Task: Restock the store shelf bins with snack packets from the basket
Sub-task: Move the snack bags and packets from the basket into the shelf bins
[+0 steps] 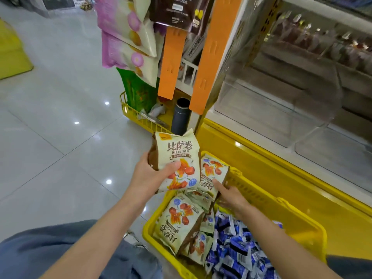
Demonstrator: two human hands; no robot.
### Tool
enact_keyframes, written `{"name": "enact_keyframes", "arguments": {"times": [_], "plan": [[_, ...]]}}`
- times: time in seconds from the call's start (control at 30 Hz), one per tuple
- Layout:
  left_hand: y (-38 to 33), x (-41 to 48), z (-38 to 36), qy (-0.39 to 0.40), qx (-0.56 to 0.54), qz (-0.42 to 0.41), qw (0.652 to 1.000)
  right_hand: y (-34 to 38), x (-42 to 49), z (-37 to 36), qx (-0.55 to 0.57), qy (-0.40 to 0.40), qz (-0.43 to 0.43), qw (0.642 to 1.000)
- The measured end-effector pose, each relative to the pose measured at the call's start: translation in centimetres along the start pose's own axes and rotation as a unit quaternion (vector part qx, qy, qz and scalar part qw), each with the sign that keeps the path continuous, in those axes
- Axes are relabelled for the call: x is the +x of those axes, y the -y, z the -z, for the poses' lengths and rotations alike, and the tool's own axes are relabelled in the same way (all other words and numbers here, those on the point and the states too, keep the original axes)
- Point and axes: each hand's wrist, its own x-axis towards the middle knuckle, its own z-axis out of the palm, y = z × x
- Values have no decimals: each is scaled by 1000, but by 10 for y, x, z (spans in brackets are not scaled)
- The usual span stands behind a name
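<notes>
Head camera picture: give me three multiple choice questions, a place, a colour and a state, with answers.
1. Where do the blue-wrapped packets lie? A in the basket B on the floor C in the clear bin
2. What colour is the basket? A red B yellow C green
3. What is the left hand doing? A hanging idle B gripping a pizza-roll packet C pressing the floor
Answers: A, they lie inside its walls; B, its walls are yellow; B, its thumb and fingers wrap the packet.

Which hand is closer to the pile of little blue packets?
Right. The right hand grips a beige packet just past the blue packets; the left hand holds a raised packet farther left.
</notes>
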Motion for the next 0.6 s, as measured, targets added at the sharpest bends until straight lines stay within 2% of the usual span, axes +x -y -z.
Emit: {"name": "enact_keyframes", "arguments": {"times": [0.13, 0.3, 0.4, 0.5, 0.6], "plan": [[5, 7, 3, -5, -9, 11, 1000, -6, 11, -17, 17, -55, -17, 998], [10, 12, 10, -25, -6, 26, 999, -4, 11, -21, 127, -91, -10, 988], [11, 14, 12, -34, -14, 23, 999, 1, 4, -18, 170, -134, 44, 975], [13, 17, 10, -58, -18, 5, 998, 10, -14, -3, 115, -154, 120, 974], [14, 19, 5, -82, -3, -13, 997, 25, -35, 23, 74, -132, 187, 971]]}}
